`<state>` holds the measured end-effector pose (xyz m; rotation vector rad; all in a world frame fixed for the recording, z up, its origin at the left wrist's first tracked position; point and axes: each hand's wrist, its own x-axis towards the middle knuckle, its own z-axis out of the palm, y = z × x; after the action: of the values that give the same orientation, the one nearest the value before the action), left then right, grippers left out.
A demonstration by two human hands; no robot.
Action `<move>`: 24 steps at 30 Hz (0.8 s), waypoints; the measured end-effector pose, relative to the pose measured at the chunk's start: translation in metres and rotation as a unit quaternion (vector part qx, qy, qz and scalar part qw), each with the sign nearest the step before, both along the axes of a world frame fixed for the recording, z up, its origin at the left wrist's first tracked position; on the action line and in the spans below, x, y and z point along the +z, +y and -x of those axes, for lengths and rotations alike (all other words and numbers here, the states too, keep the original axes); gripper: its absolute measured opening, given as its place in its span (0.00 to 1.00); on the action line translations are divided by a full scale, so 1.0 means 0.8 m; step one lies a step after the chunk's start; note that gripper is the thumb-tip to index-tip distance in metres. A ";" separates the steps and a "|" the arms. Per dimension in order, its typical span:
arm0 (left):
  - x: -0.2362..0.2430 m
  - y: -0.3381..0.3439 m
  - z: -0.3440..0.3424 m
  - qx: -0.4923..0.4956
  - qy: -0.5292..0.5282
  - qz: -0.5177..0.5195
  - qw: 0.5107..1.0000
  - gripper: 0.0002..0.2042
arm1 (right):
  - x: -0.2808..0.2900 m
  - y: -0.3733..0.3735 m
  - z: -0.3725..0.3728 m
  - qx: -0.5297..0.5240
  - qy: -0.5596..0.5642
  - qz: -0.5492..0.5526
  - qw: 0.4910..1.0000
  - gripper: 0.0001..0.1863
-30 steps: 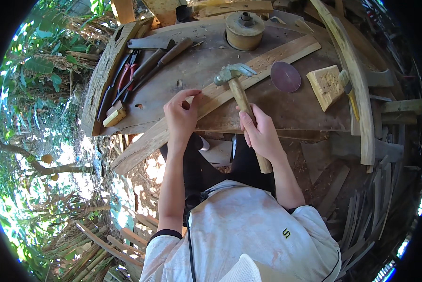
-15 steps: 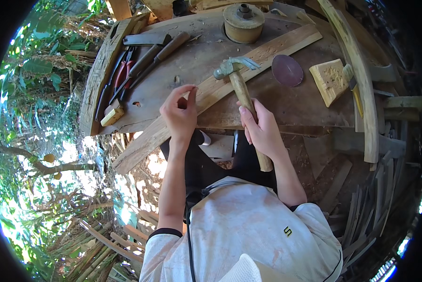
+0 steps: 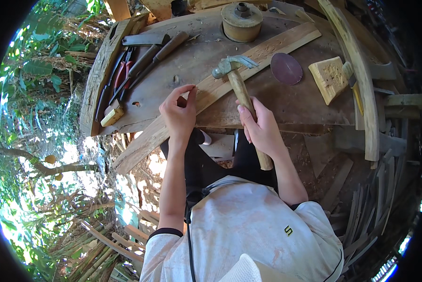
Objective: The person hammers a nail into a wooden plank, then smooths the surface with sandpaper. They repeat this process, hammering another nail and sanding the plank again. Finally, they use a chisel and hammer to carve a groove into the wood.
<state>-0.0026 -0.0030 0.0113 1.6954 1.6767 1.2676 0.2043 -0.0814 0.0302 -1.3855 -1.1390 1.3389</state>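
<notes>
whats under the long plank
The table shows along both sides of the plank, and sunlit ground beside its lower-left end, which juts past the table's near edge. The strip directly underneath is covered, so anything there cannot be seen.

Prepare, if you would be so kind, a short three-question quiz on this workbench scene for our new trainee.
1. Multiple choice: What does the person's right hand hold?
a) a pair of pliers
b) a claw hammer
c) nothing at all

2. True or false: The long wooden plank juts out past the near edge of the workbench.

3. Short answer: What lies between the plank and the pale wooden block?

Key:
1. b
2. True
3. A purple disc
</notes>
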 end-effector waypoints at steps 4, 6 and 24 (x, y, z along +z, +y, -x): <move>0.000 -0.001 0.001 -0.002 0.012 0.008 1.000 0.05 | 0.000 0.000 0.000 0.002 -0.005 -0.008 1.000 0.17; 0.000 -0.001 0.001 -0.002 0.012 0.006 1.000 0.05 | 0.003 -0.001 0.000 0.002 0.000 0.000 1.000 0.17; 0.003 -0.003 -0.004 -0.030 0.000 -0.021 0.999 0.32 | 0.061 -0.011 0.023 0.049 -0.134 -0.150 0.978 0.17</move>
<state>0.0005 -0.0053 0.0138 1.7576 1.5973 1.2839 0.1862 -0.0906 0.0791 -1.3235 -1.5382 1.0124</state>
